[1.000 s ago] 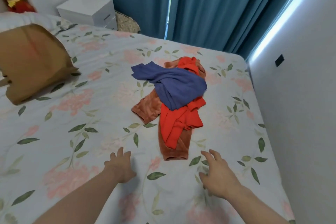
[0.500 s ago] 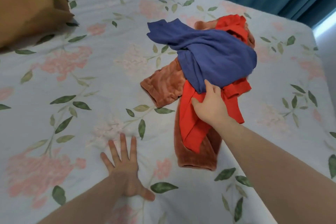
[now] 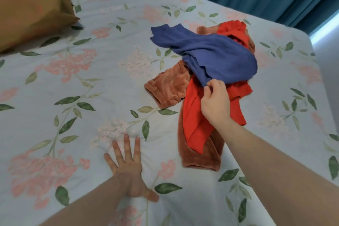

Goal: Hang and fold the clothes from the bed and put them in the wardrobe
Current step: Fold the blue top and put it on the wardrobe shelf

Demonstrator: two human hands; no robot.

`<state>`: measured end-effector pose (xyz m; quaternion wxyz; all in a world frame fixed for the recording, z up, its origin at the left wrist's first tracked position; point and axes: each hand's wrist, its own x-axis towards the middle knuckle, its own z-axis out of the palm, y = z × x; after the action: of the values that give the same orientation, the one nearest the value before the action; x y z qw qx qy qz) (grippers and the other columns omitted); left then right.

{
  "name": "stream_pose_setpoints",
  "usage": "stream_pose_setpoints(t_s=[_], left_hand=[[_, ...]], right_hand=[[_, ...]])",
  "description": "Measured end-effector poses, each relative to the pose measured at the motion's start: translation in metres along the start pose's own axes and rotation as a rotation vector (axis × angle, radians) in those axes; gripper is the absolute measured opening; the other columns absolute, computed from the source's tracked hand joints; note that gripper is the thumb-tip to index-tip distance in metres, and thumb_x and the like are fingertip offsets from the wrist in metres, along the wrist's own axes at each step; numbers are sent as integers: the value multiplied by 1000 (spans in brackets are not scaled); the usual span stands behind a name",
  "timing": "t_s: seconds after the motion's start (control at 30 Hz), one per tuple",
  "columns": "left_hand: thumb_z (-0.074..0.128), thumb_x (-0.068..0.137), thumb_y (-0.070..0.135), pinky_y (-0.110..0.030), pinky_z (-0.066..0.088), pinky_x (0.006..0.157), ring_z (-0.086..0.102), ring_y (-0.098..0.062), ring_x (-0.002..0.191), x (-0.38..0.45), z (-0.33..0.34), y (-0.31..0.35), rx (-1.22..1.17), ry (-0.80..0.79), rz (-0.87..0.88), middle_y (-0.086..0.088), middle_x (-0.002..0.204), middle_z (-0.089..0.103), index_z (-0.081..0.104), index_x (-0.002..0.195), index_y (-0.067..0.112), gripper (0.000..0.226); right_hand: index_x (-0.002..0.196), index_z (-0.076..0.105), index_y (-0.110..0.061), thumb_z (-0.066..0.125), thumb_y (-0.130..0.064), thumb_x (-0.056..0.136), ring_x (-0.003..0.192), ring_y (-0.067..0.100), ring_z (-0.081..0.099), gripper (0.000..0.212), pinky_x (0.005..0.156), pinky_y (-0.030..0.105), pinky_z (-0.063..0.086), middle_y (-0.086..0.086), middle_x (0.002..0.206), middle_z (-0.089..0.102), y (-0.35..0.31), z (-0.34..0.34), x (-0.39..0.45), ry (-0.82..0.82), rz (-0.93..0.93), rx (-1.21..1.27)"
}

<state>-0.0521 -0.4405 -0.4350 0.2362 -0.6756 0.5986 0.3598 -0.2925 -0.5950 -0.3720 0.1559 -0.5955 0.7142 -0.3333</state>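
Right hand [image 3: 215, 103] pinches blue garment [image 3: 216, 58] edge mid-frame to peel it off; left hand [image 3: 128, 167] flat, fingers spread, bracing on bed [image 3: 73, 97].

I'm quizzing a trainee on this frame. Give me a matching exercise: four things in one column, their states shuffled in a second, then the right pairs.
1. blue garment
2. red garment
3. left hand
4. brown pillow

A. flat on the bedspread, fingers spread
B. top of the pile, edge pinched by the right hand
C. at the bed's far left
D. under the blue one

Pairs: 1-B, 2-D, 3-A, 4-C
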Motion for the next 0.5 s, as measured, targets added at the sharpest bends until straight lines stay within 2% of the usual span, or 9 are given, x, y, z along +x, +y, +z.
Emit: stream_pose_setpoints(t_s=[0.07,0.13,0.17,0.23,0.27,0.33,0.4,0.47,0.5], left_hand=[[73,26,91,-75,-23,105,-57,-50,121,-3,-3,-4,11,44,19,-12,128,-69,-63,122,22,181],[72,33,91,-70,-20,109,-50,-47,132,-16,-9,-11,1,56,51,-8,140,-62,-54,134,27,174],[69,36,92,-66,-14,115,-40,-43,142,-25,-15,-15,-33,60,94,-5,152,-51,-42,146,30,169],[64,41,96,-50,7,125,-5,-32,156,-51,-29,-24,-170,57,178,-2,169,-12,-6,162,26,156],[68,49,91,-42,18,124,12,-28,154,-77,-38,-27,-259,88,211,-3,169,6,8,162,24,145],[80,73,60,-36,30,117,32,-25,146,-128,-48,-28,-409,222,257,-4,162,28,26,158,22,108],[79,83,38,-31,37,110,44,-20,136,-190,-56,-22,-506,354,327,-1,154,39,37,151,22,82],[77,85,32,-24,42,96,53,-13,122,-257,-61,-16,-551,384,405,3,144,48,46,144,21,68],[77,84,31,-21,41,91,53,-10,116,-289,-62,-13,-554,368,447,6,139,51,49,141,22,64]], right_hand=[[96,55,-8,48,-6,101,90,10,49,8,82,25,38,4,101,58,-20,-21,-33,21,-94,82],[101,58,-10,47,-7,102,91,13,56,11,82,26,41,0,99,63,-39,-49,-78,-39,-83,115],[98,56,-14,47,-8,102,83,13,56,12,75,27,40,-4,89,61,-49,-65,-103,-64,-64,136],[92,50,-20,47,-10,104,64,8,48,16,61,29,32,-10,71,51,-72,-100,-148,-96,-15,170],[92,49,-21,47,-11,105,60,8,46,16,57,30,30,-9,67,48,-86,-121,-170,-97,22,191],[94,49,-23,47,-16,106,58,10,44,14,57,33,34,-6,67,48,-112,-159,-208,-92,79,247],[91,49,-28,47,-21,106,62,16,48,16,61,35,38,-3,71,52,-146,-199,-241,-104,157,328],[89,51,-28,47,-20,107,72,30,57,20,66,39,45,6,77,59,-186,-239,-273,-133,281,394],[89,53,-27,47,-18,107,76,31,60,21,70,40,48,8,80,61,-206,-259,-289,-135,336,434]])
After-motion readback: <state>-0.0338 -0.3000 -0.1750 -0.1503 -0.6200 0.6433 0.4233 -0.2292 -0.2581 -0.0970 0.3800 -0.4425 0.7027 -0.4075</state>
